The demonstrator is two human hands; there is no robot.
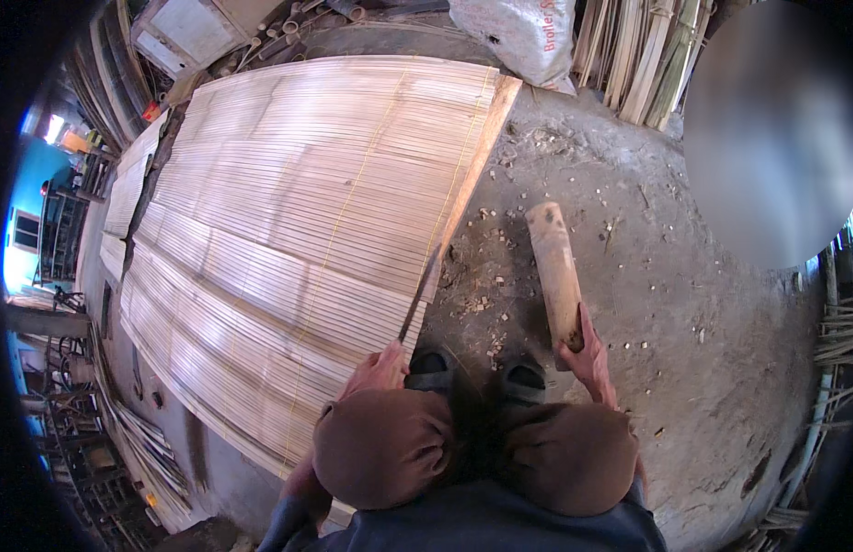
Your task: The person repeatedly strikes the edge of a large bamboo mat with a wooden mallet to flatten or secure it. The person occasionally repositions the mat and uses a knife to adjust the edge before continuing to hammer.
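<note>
A large mat of pale slats (298,184), crossed by yellow cords, lies before me to the left. Along its right edge runs a wooden board (489,138). My left hand (376,370), at the mat's near right corner, is closed on what looks like a knife (414,311). Its long dark blade points away from me along the mat's edge; the handle is hidden in the hand. In my right hand (589,359) is the near end of a thick round piece of wood (553,267), held off to the right of the mat, its far end angled away from me.
Small wood chips (486,304) are scattered over the bare ground (666,304). At the back stand a white sack (518,37) and a bundle of split strips (643,55). More long strips (137,432) lie at the left. A blurred patch covers the upper right.
</note>
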